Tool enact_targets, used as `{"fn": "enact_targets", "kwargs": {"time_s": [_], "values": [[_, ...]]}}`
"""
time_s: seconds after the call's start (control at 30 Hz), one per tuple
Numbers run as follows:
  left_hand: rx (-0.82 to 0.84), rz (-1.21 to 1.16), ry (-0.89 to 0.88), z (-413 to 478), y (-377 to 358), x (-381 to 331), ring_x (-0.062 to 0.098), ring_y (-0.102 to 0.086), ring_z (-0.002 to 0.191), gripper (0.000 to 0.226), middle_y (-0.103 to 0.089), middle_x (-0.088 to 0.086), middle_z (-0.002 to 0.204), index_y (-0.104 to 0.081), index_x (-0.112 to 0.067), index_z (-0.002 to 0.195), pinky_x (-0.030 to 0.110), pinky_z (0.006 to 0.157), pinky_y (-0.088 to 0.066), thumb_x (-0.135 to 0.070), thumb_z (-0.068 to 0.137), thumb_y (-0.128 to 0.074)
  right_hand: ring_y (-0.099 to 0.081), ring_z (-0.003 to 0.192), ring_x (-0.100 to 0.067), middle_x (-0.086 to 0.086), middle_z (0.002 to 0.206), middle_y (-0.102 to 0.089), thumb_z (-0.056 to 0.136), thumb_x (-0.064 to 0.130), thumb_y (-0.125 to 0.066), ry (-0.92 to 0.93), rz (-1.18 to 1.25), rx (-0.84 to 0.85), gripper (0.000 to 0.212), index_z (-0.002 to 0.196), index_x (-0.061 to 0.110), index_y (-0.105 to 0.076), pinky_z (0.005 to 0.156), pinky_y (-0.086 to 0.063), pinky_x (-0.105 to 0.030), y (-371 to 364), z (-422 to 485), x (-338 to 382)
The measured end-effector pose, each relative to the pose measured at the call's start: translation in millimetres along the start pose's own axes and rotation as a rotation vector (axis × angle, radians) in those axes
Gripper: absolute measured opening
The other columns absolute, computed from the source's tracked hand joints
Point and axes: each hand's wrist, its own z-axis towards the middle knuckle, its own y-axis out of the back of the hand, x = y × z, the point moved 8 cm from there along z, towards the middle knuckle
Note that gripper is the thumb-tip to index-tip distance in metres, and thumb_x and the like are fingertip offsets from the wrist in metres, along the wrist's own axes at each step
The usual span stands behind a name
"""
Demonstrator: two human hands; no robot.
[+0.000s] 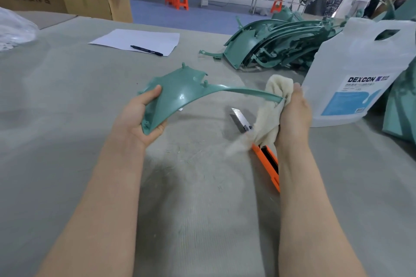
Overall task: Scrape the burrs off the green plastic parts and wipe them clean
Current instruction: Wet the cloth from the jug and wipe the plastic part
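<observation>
Wiping stage. The left hand grips the wide end of the green part, thumb curled over its top face and fingers curled beneath, holding it above the table. The right hand closes a cream cloth around the tip of the part's thin arm, fingers wrapped on cloth and plastic together. A knife with an orange handle and exposed blade lies on the table just below the cloth, partly covered by it. A white jug of liquid stands to the right; a pile of more green parts lies behind, and paper with a pen farther back.

Technique, as judged: the thin arm looks flexible, so the wipe should run along its length with light pinching pressure while the left hand keeps the wide end steady. Both faces and the trimmed edge need a pass. The loose tail of the cloth hangs near the blade; keeping it clear avoids snagging or dragging the knife.
</observation>
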Motion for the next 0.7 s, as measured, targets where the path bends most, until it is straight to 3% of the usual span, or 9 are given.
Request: {"fn": "enact_targets", "kwargs": {"time_s": [0.1, 0.2, 0.33, 0.4, 0.47, 0.5, 0.57, 0.63, 0.7], "values": [[0.013, 0.057, -0.076, -1.7, -3.5, -6.8, 0.009, -0.069, 0.057, 0.006, -0.073, -0.002, 0.068, -0.064, -0.013, 0.088, 0.018, 0.045, -0.051, -0.016, 0.091, -0.061, -0.052, 0.061, -0.014, 0.004, 0.062, -0.052, 0.101, 0.036, -0.038, -0.044, -0.115, -0.067, 0.042, 0.064, 0.019, -0.05, 0.054, -0.041, -0.024, 4.3, 5.8, -12.9], [0.043, 0.097, -0.12, -2.9, -6.6, -10.1, 0.01, -0.071, 0.062, 0.007, -0.074, -0.003, 0.074, -0.066, -0.016, 0.09, 0.02, 0.048, -0.053, -0.019, 0.093, -0.06, -0.056, 0.058, -0.011, 0.005, 0.063, -0.058, 0.1, 0.041, -0.039, -0.126, -0.106, -0.082, 0.043, 0.068, 0.018, -0.055, 0.046, -0.042, -0.017, 4.5, 7.2, -24.8], [-0.008, 0.066, -0.106, -2.7, -2.4, -8.2, 0.009, -0.07, 0.06, 0.005, -0.073, -0.003, 0.07, -0.064, -0.014, 0.09, 0.018, 0.047, -0.051, -0.017, 0.092, -0.061, -0.071, 0.073, -0.013, 0.002, 0.081, -0.072, 0.098, 0.052, -0.044, -0.207, 0.128, 0.032, 0.039, 0.094, 0.02, -0.067, 0.062, -0.055, -0.026, -8.1, 2.6, -29.3], [-0.035, -0.016, -0.08, -1.5, 0.1, -6.2, 0.009, -0.069, 0.056, 0.005, -0.072, -0.001, 0.065, -0.063, -0.011, 0.089, 0.018, 0.045, -0.05, -0.013, 0.092, -0.06, -0.069, 0.064, -0.014, 0.001, 0.077, -0.069, 0.098, 0.046, -0.05, -0.232, 0.376, 0.145, 0.036, 0.104, 0.015, -0.068, 0.058, -0.057, -0.027, -19.4, 0.6, -27.0], [-0.039, -0.082, -0.066, -0.9, 1.2, -5.8, 0.01, -0.069, 0.057, 0.004, -0.072, 0.0, 0.067, -0.063, -0.009, 0.091, 0.019, 0.046, -0.052, -0.011, 0.092, -0.059, -0.045, 0.041, -0.007, 0.007, 0.056, -0.048, 0.101, 0.03, -0.051, -0.289, 0.655, 0.263, 0.026, 0.083, 0.015, -0.063, 0.038, -0.041, -0.018, -30.3, -2.8, -22.4], [-0.039, -0.086, -0.066, -1.2, 1.5, -6.4, 0.01, -0.07, 0.057, 0.003, -0.072, 0.0, 0.067, -0.063, -0.009, 0.092, 0.019, 0.047, -0.052, -0.011, 0.092, -0.06, -0.035, 0.04, -0.005, 0.008, 0.054, -0.038, 0.102, 0.02, -0.049, -0.322, 0.754, 0.289, 0.026, 0.076, 0.021, -0.052, 0.035, -0.03, -0.015, -32.5, -3.3, -21.8], [-0.03, -0.047, -0.092, -3.5, 1.0, -9.8, 0.008, -0.069, 0.057, 0.004, -0.072, -0.002, 0.066, -0.064, -0.011, 0.089, 0.018, 0.046, -0.051, -0.013, 0.091, -0.061, -0.026, 0.049, -0.006, 0.006, 0.062, -0.03, 0.102, 0.007, -0.043, -0.372, 0.841, 0.323, 0.027, 0.086, 0.029, -0.039, 0.048, -0.016, -0.017, -33.2, -1.7, -22.9], [0.032, 0.033, -0.167, -6.8, -2.7, -17.0, 0.006, -0.07, 0.062, 0.01, -0.074, -0.004, 0.071, -0.068, -0.015, 0.086, 0.017, 0.048, -0.051, -0.017, 0.093, -0.06, -0.021, 0.057, -0.006, 0.007, 0.069, -0.026, 0.102, 0.003, -0.039, -0.404, 0.761, 0.351, 0.026, 0.085, 0.023, -0.043, 0.065, -0.008, -0.021, -31.5, -0.1, -25.2], [0.149, 0.111, -0.258, -12.2, -9.0, -24.2, 0.008, -0.072, 0.078, 0.018, -0.075, -0.004, 0.088, -0.074, -0.016, 0.092, 0.019, 0.058, -0.054, -0.022, 0.095, -0.057, -0.026, 0.048, -0.003, 0.008, 0.061, -0.031, 0.099, -0.001, -0.033, -0.459, 0.705, 0.404, 0.029, 0.08, 0.015, -0.047, 0.055, -0.014, -0.018, -33.0, -4.1, -26.6]]}}
